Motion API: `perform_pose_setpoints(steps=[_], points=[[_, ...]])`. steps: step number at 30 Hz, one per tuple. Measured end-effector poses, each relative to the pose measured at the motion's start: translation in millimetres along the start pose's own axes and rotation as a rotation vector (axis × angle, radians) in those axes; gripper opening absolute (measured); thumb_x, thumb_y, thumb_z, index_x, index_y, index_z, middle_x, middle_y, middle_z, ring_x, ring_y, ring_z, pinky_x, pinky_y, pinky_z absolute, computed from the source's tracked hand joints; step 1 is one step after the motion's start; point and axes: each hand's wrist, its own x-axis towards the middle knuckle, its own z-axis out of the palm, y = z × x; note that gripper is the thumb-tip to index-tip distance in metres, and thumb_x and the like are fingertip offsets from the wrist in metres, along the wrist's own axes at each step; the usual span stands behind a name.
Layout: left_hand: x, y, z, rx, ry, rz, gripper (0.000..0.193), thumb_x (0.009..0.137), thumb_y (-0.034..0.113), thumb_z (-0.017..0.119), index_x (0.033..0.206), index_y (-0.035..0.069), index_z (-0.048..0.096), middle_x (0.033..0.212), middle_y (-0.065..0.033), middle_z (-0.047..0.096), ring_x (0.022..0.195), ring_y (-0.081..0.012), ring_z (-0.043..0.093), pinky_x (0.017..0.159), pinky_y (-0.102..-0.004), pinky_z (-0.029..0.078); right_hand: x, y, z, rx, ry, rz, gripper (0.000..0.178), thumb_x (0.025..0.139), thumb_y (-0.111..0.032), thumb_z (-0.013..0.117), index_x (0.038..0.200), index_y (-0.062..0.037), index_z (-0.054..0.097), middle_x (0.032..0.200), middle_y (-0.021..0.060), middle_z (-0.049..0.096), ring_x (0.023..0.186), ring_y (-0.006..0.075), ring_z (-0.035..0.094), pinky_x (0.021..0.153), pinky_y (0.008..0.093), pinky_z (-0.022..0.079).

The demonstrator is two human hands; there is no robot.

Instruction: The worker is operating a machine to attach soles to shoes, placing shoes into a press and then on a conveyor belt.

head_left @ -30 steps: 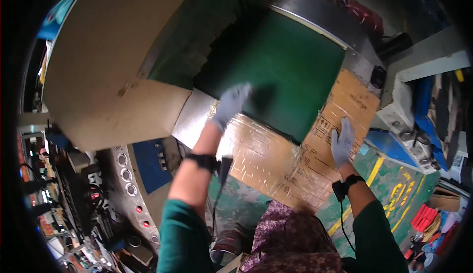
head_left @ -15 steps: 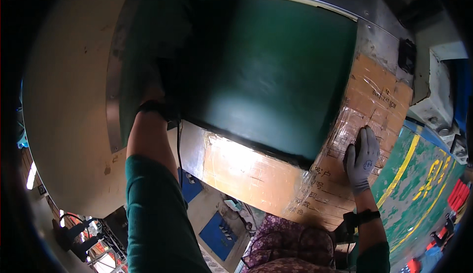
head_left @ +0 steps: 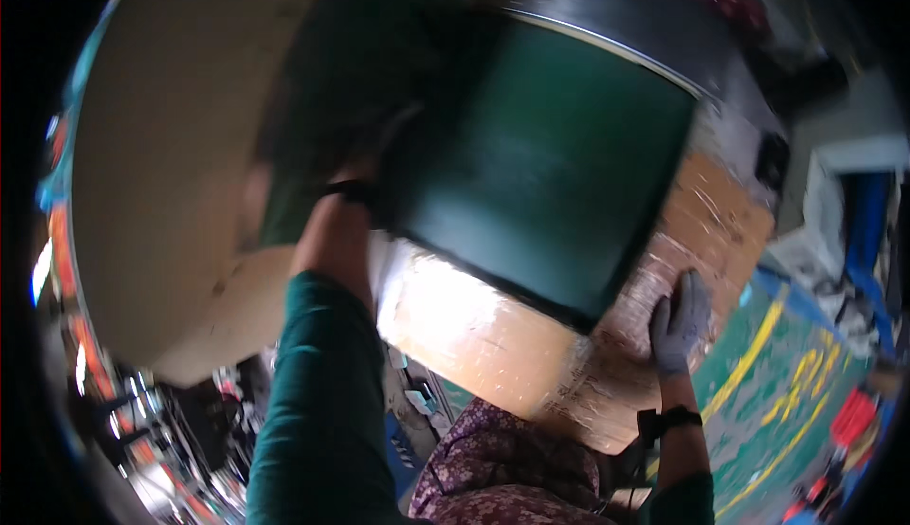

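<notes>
My left hand (head_left: 384, 141) reaches into the deep shadow beside the beige machine housing (head_left: 180, 165), over the left side of a dark green belt surface (head_left: 559, 160). Shadow and blur hide its fingers and anything they may hold. My right hand (head_left: 680, 324), in a grey glove, lies on the taped cardboard (head_left: 725, 217) along the right of the green surface, its fingers stretched out and holding nothing. A black band is strapped round each wrist. More cardboard (head_left: 483, 331), bright with glare, covers the near edge between my arms.
Behind the green surface is a dark curved metal cover (head_left: 616, 13). A pale metal frame (head_left: 820, 208) stands at the right. Below it the green floor (head_left: 758, 402) bears yellow markings, with red objects (head_left: 853, 418) farther right. Blurred clutter (head_left: 190, 430) fills the lower left.
The whole view has shifted and blurred, with the housing filling more of the upper left. My left hand stays in the shadow; my right hand stays on the cardboard.
</notes>
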Motion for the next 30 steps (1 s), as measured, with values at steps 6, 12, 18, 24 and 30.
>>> perform_pose_setpoints(steps=[6, 12, 18, 24, 30], points=[[-111.7, 62.7, 66.0, 0.158, -0.304, 0.369, 0.063, 0.070, 0.060, 0.083, 0.103, 0.006, 0.076, 0.095, -0.0167, 0.075, 0.082, -0.0271, 0.071, 0.076, -0.0366, 0.056, 0.5, 74.7, -23.5, 0.115, -0.142, 0.059, 0.054, 0.095, -0.022, 0.065, 0.140, 0.0044, 0.051, 0.141, 0.0210, 0.054, 0.130, 0.0367, 0.052, 0.113, 0.0452, 0.038], [-344.1, -0.6, 54.3, 0.236, -0.364, 0.406, 0.084, 0.057, 0.064, 0.082, 0.116, 0.007, 0.063, 0.105, -0.0217, 0.068, 0.100, -0.0416, 0.066, 0.086, -0.0498, 0.052, 33.3, -118.5, -153.3, 1.356, -0.795, 0.277, 0.058, 0.093, -0.012, 0.066, 0.146, -0.0002, 0.045, 0.140, 0.0093, 0.052, 0.130, 0.0219, 0.049, 0.111, 0.0371, 0.039], [-506.8, -92.5, 11.2, 0.176, -0.414, 0.044, 0.084, 0.063, 0.064, 0.078, 0.124, 0.009, 0.061, 0.110, -0.0186, 0.069, 0.106, -0.0400, 0.065, 0.093, -0.0490, 0.049, -69.4, -224.8, -157.6, 1.130, -1.475, 0.017, 0.081, 0.081, -0.012, 0.077, 0.149, 0.0033, 0.036, 0.137, 0.0129, 0.053, 0.128, 0.0246, 0.053, 0.110, 0.0368, 0.041], [-719.8, -167.6, -67.9, 0.120, 0.217, -0.284, 0.068, 0.073, 0.059, 0.074, 0.118, 0.009, 0.066, 0.103, -0.0172, 0.069, 0.097, -0.0391, 0.066, 0.084, -0.0461, 0.050, -198.1, -389.2, -102.0, 1.131, -1.875, 0.097, 0.047, 0.086, -0.010, 0.070, 0.130, 0.0031, 0.058, 0.120, 0.0100, 0.066, 0.111, 0.0217, 0.064, 0.100, 0.0342, 0.050], [-967.4, -189.3, -108.3, 0.422, 1.657, -0.475, 0.040, 0.088, 0.023, 0.065, 0.121, 0.002, 0.064, 0.122, -0.0201, 0.065, 0.113, -0.0359, 0.061, 0.099, -0.0466, 0.048, -349.0, -580.6, -103.0, 1.243, -2.268, -0.052, 0.063, 0.098, -0.033, 0.050, 0.150, 0.0012, 0.041, 0.149, 0.0199, 0.050, 0.135, 0.0326, 0.053, 0.116, 0.0467, 0.041]])
